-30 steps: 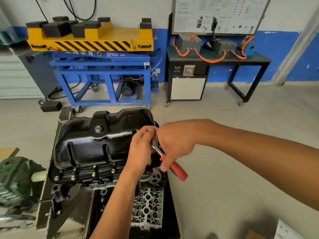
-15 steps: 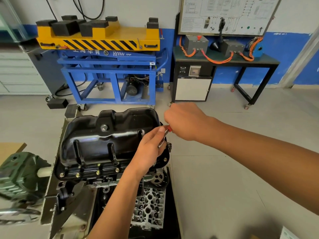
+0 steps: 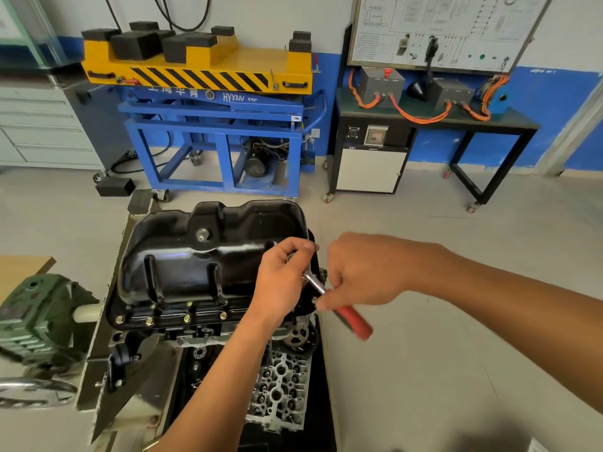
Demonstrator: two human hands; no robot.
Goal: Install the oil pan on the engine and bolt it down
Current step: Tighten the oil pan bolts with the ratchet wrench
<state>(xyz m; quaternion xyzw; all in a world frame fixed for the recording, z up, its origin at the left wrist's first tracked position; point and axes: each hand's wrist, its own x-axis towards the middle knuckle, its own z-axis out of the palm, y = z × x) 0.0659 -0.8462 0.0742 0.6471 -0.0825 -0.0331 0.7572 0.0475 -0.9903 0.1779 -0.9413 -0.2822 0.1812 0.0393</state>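
1. Behind the oil pan (image 3: 208, 256), by the wall, we logged a blue lift table (image 3: 212, 115) with a yellow, black-striped top carrying black rubber blocks.
2. Behind the pan and to its right stood a black bench (image 3: 502, 125) bearing 2 grey boxes joined by orange cables (image 3: 421, 117), with a wiring board (image 3: 440, 27) above.
3. Behind the pan and to its left were a grey drawer cabinet (image 3: 39, 132) and 1 black block (image 3: 114, 186) on the floor.
4. Left of the pan we noted a green gearbox (image 3: 36, 321), with a handwheel (image 3: 32, 389) nearer us.
5. The oil pan sat sump-up on the engine (image 3: 280, 383), its flange flat on the block. 4 bolts (image 3: 187, 318) showed along the near flange and 1 drain plug (image 3: 202, 235) on top. A sprocket (image 3: 298, 336) lay just below the pan's near right corner.
6. Obstruction: our left hand (image 3: 277, 282) and forearm lay across the pan's near right corner. They hid the flange there, and we could not tell which bolt, if any, was under them.
7. The ratchet (image 3: 315, 283) was at the pan's right edge, its chrome shank slanting down and away from the pan.
8. The left fingers were curled over the ratchet's head, with thumb and fingertips closed on it against the pan's right shoulder.
9. Our right hand (image 3: 362, 272), just right of the pan and clear of it, had its fingers wrapped round the handle. The red grip (image 3: 354, 318) stuck out beneath the hand, blurred.
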